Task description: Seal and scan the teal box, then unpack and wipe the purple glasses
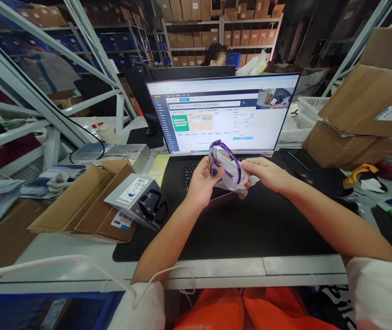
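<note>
Both hands are raised in front of the monitor, over the near edge of the keyboard. My left hand (205,179) is closed around one side of a purple curved band (237,166), which has a dark rounded end near the thumb. Whether it is a headset or eyewear I cannot tell. Whitish translucent wrapping (231,181) lies against the band and hangs below it. My right hand (263,172) pinches this wrapping at its right side, with some fingers hidden behind. A grey printed box (132,195) with a black frame-shaped picture stands left of my left forearm.
An open cardboard box (79,197) sits at the left beside the grey box. The lit monitor (216,123) stands behind my hands, above a keyboard (189,174). Large cartons (371,101) are stacked at the right, near a phone (304,159). A white cable (72,260) crosses the front left edge.
</note>
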### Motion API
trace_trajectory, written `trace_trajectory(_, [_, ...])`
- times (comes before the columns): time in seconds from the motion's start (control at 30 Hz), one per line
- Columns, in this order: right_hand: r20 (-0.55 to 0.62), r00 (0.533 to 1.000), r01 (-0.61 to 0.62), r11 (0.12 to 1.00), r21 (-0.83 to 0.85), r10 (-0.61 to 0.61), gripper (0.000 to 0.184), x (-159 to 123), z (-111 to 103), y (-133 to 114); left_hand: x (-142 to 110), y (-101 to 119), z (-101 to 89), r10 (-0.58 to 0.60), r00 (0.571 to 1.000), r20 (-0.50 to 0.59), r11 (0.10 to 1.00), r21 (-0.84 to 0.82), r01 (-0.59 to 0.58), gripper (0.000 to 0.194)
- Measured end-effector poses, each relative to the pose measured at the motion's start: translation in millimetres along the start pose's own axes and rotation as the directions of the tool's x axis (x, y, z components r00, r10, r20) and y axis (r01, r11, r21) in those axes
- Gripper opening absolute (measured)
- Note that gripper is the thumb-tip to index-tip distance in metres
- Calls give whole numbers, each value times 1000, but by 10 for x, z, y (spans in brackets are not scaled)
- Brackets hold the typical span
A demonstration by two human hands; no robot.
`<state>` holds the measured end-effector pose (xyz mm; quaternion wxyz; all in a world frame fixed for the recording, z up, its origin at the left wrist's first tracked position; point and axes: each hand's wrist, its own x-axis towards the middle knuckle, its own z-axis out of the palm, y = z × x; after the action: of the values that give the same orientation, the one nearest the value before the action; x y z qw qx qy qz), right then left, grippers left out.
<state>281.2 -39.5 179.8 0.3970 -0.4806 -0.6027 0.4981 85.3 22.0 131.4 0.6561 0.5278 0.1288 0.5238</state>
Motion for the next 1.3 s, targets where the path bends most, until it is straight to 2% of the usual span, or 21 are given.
trace_trajectory(0.07, [37,999,1,1000,10,-2,59,5,29,-21,26,-43,31,48,989,-142,997,-54,-56,50])
trace_trajectory(0.13, [61,998,-19,1000,16,18,58,20,67,-19,42,-70,50,82,972,-220,994,-56,-96,54])
trace_trajectory(0.2, [46,999,-28,999,19,27,53,45,117,8,40,-78,51,89,971,-224,994,-41,-100,59])
trace_trajectory(0.27, [-29,1000,1,1000,17,-1,46,65,177,47,27,-68,35,113,975,-191,993,-12,-118,62])
trace_trajectory(0.4, [-204,970,136,991,13,-131,37,40,281,108,-1,-12,-27,306,939,-156,944,178,-278,49])
trace_trajectory(0.43, [-228,961,165,986,20,-156,38,22,295,120,-4,0,-44,343,930,-134,926,211,-312,43])
trace_trajectory(0.5, [-243,950,206,978,26,-194,41,-11,299,147,0,8,-75,345,937,-44,924,191,-331,37])
trace_trajectory(0.63, [-131,974,188,982,25,-184,47,-36,206,214,40,-22,-143,265,951,158,959,56,-277,37])
trace_trajectory(0.7, [-164,961,227,974,-1,-224,47,-40,121,235,53,-26,-173,253,938,235,954,102,-283,36])
trace_trajectory(0.77, [-252,919,296,953,-64,-302,43,-53,30,237,42,-10,-187,229,915,333,931,201,-306,35])
trace_trajectory(0.8, [-257,910,305,946,-111,-324,38,-62,-12,231,27,1,-184,218,902,374,911,254,-325,35])
trace_trajectory(0.83, [-226,919,290,942,-168,-323,35,-71,-49,222,7,11,-175,208,891,403,889,303,-345,34])
trace_trajectory(0.9, [-91,960,225,923,-313,-266,32,-87,-98,199,-35,18,-140,196,882,429,844,384,-374,30])
trace_trajectory(0.97, [10,977,198,878,-436,-215,28,-93,-107,178,-62,-1,-99,186,881,435,816,431,-385,25])
trace_trajectory(1.03, [37,971,229,865,-446,-237,36,-88,-84,169,-64,-41,-70,209,883,421,816,422,-395,24])
trace_trajectory(1.13, [-4,956,282,923,-262,-294,45,-56,-43,197,-40,-111,-63,252,892,374,849,357,-390,28])
trace_trajectory(1.2, [-128,932,324,939,-117,-338,46,-18,-43,238,-28,-153,-74,254,920,299,867,352,-353,29])
trace_trajectory(1.27, [-319,868,386,921,-52,-381,48,23,-63,278,-19,-194,-90,306,942,135,848,412,-334,31])
trace_trajectory(1.3, [-370,847,390,919,-53,-381,50,41,-69,293,-15,-215,-98,363,931,41,821,459,-340,33])
